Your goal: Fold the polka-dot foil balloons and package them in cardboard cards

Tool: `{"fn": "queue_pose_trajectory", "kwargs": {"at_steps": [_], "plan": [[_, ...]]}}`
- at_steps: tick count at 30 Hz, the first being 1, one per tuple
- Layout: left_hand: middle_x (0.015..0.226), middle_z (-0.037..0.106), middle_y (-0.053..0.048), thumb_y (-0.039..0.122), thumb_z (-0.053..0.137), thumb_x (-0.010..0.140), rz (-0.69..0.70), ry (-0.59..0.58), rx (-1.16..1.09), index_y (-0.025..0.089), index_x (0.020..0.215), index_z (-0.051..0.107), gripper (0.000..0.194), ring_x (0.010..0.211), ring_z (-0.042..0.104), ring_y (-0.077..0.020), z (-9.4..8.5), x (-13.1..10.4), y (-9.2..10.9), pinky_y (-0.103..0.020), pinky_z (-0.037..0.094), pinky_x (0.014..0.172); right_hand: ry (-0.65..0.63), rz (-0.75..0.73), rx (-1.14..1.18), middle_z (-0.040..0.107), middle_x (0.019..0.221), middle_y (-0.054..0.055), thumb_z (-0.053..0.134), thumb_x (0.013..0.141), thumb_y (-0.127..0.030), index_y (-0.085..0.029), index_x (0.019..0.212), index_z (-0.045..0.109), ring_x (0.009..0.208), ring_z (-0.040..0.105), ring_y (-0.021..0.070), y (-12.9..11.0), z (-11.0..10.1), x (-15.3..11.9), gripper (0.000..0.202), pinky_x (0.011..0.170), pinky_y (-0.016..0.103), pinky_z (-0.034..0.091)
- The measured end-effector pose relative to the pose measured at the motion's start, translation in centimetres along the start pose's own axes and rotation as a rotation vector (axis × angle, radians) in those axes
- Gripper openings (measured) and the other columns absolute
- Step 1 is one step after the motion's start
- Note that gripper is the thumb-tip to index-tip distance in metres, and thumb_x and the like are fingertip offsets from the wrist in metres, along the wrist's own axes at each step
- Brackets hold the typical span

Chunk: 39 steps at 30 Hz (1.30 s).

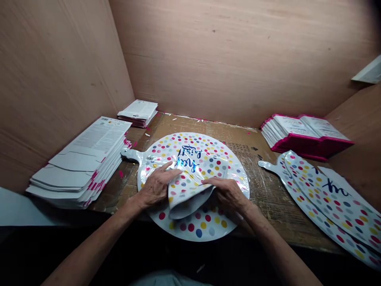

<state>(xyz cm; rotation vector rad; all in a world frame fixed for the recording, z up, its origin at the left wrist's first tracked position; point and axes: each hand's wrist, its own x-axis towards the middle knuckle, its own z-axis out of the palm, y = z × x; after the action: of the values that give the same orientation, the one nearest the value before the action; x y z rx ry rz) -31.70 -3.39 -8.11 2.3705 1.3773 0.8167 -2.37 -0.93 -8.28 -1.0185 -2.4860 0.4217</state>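
A flat round foil balloon (208, 230) with coloured dots lies in front of me, its silvery neck pointing left. On it, a bottom edge of dotted foil is curled up into a fold (190, 198), with blue lettering just beyond. My left hand (157, 182) presses at the left side of this fold, fingers reaching right across the foil; those underneath are hidden. With thumb and fingers together, my right hand (229, 192) pinches the right side of the fold. Whether one or two balloons are layered here, I cannot tell.
Tall stacks of white printed cards (74, 159) stand at the left, a smaller card stack (138, 111) behind. Pink-edged packets (303, 131) sit back right, more dotted balloons (330, 194) front right. Wooden walls (238, 59) enclose the cardboard-covered table (256, 210).
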Motion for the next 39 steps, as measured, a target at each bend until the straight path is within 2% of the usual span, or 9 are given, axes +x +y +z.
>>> {"fn": "queue_pose_trajectory", "kwargs": {"at_steps": [4,11,15,18,21,26,31,35,39], "plan": [[0.11,0.07,-0.01,0.029,0.055,0.082,-0.184,0.113,-0.016,0.019,0.097,0.071,0.024,0.112,0.061,-0.0269,1.2,0.7,-0.6,-0.04,0.049,0.096,0.015,0.356,0.013,0.064,0.067,-0.001,0.04,0.09,-0.027,-0.019,0.073,0.063,0.063,0.058,0.0132,0.8,0.0,3.8,0.03,0.06,0.022,0.041],[0.091,0.074,-0.009,0.026,0.061,0.08,-0.633,0.282,0.017,0.015,0.091,0.068,0.018,0.099,0.066,-0.0261,2.8,2.0,-0.1,-0.04,0.049,0.092,0.025,0.699,-0.176,0.061,0.061,0.006,0.05,0.085,-0.034,-0.015,0.065,0.062,0.06,0.058,0.0199,0.5,1.0,7.1,0.03,0.055,0.028,0.038],[0.092,0.074,-0.009,0.021,0.059,0.08,-0.681,0.262,0.039,0.014,0.094,0.069,0.019,0.103,0.065,-0.0276,2.6,2.5,0.4,-0.041,0.048,0.093,0.271,0.353,-0.458,0.063,0.116,0.019,0.051,0.089,-0.033,-0.011,0.119,0.061,0.102,0.059,0.0295,-2.9,1.7,6.5,0.039,0.086,0.041,0.046],[0.091,0.074,-0.01,0.023,0.06,0.081,-0.715,0.244,-0.001,0.013,0.098,0.069,0.022,0.101,0.066,-0.0275,2.4,2.6,0.4,-0.04,0.049,0.092,0.177,0.035,-0.453,0.06,0.124,0.018,0.061,0.083,-0.03,-0.012,0.126,0.057,0.111,0.056,0.0306,-5.7,3.1,6.7,0.046,0.095,0.043,0.045],[0.086,0.074,-0.008,0.027,0.061,0.082,-0.666,0.217,-0.105,0.012,0.109,0.066,0.031,0.096,0.067,-0.0257,2.0,2.1,-0.1,-0.039,0.05,0.091,0.17,-0.023,-0.331,0.061,0.121,0.017,0.063,0.083,-0.031,-0.012,0.123,0.058,0.11,0.058,0.029,-6.4,3.9,7.2,0.044,0.094,0.042,0.049],[0.098,0.071,-0.007,0.025,0.063,0.08,-0.308,0.229,-0.216,0.018,0.1,0.068,0.022,0.096,0.065,-0.0216,1.0,0.3,-0.6,-0.035,0.051,0.088,0.51,0.127,-0.149,0.038,0.149,0.02,0.063,0.085,-0.051,-0.015,0.15,0.027,0.137,0.039,0.0324,-2.4,1.1,4.7,0.083,0.107,0.05,0.04],[0.092,0.071,-0.003,0.013,0.051,0.083,-0.01,0.098,-0.133,0.022,0.082,0.068,0.019,0.096,0.062,-0.019,-0.2,-1.5,-0.2,-0.035,0.048,0.094,0.186,0.019,-0.01,0.052,0.14,0.016,0.063,0.084,-0.038,-0.018,0.148,0.035,0.125,0.053,0.0294,0.6,-0.2,-0.7,0.073,0.099,0.044,0.049],[0.091,0.071,-0.005,0.013,0.053,0.082,-0.04,0.021,-0.061,0.021,0.089,0.07,0.02,0.095,0.061,-0.0203,0.0,-2.0,-0.4,-0.035,0.049,0.088,0.113,-0.019,-0.008,0.068,0.118,0.008,0.047,0.091,-0.025,-0.024,0.115,0.066,0.105,0.064,0.0229,0.2,0.9,-1.7,0.031,0.091,0.036,0.051],[0.085,0.069,-0.006,0.022,0.052,0.085,-0.267,0.123,-0.008,0.019,0.096,0.068,0.02,0.085,0.064,-0.0211,1.1,-1.5,-0.5,-0.035,0.049,0.082,0.17,0.364,0.029,0.067,0.071,0.004,0.042,0.092,-0.038,-0.02,0.075,0.066,0.066,0.062,0.0191,-0.4,1.4,0.8,0.034,0.059,0.027,0.045]]}}
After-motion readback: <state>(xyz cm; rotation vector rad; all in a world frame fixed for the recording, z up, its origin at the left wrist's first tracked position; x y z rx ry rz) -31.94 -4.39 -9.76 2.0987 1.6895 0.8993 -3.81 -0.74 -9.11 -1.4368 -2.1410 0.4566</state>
